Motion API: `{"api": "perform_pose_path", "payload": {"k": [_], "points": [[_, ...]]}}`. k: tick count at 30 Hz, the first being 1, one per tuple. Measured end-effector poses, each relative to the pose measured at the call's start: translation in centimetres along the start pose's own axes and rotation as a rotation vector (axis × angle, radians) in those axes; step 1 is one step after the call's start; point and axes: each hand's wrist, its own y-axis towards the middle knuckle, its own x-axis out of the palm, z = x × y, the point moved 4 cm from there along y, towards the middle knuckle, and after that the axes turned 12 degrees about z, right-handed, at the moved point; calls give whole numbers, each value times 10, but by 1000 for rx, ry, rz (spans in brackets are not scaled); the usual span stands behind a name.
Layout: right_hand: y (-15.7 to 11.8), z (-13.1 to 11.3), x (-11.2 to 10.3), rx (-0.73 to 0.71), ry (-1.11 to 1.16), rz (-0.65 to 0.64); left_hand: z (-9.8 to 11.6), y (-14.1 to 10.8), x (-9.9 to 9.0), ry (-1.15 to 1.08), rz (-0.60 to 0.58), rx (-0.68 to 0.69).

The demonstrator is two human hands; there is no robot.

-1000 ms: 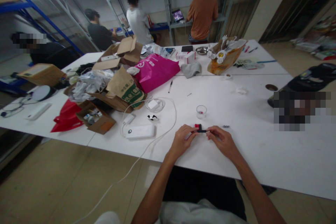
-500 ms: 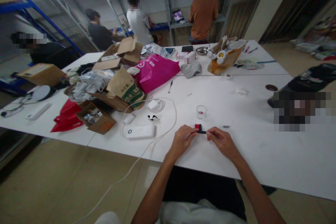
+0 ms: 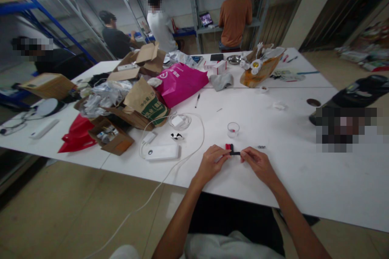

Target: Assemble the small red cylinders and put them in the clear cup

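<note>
My left hand (image 3: 214, 160) and my right hand (image 3: 257, 162) are held just over the table's near edge, fingertips pinched. Between them a small black stick-like piece (image 3: 236, 153) lies level, one end at each hand's fingertips. Right behind the left fingertips are short red pieces (image 3: 227, 146) and a black piece (image 3: 231, 147), side by side; whether they join the stick, I cannot tell. Farther back stands a small clear cup (image 3: 233, 132) with something tiny and red in it. Several small dark grey bits (image 3: 261, 147) lie beyond my right hand.
A white power bank (image 3: 162, 152) and a looped white cable (image 3: 202, 129) lie to the left. Cardboard boxes, a magenta bag (image 3: 182, 83) and a red bag (image 3: 77, 133) crowd the left side. A black bottle-like object (image 3: 349, 97) is at right. Several people sit or stand behind.
My right hand has shifted very slightly to the right along the black stick-like piece. The left hand has barely moved, and the things on the table are as before.
</note>
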Motion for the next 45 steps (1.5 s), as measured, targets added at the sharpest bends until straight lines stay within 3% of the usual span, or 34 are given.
{"api": "perform_pose_path", "payload": {"k": [8,15,26,30,33,36,40,45], "points": [[0,0,1,41,116,79,-5,0,2,-20,-2,-61],[-1,1,-8,48,229,300,-13,4,3,79,-11,-200],[-2,1,-13,-6,201,418,-20,-2,9,188,-47,-133],[18,-19,-24,-123,40,461,-19,-3,10,228,-82,-116],[47,-46,-29,-336,-177,400,-20,-4,10,254,-98,-114],[76,-65,-23,-488,-316,261,-21,-4,10,255,-94,-125],[103,-70,-6,-537,-560,64,-21,-4,9,239,-91,-143],[115,-70,10,-520,-734,-67,-22,-5,7,215,-55,-171]]}}
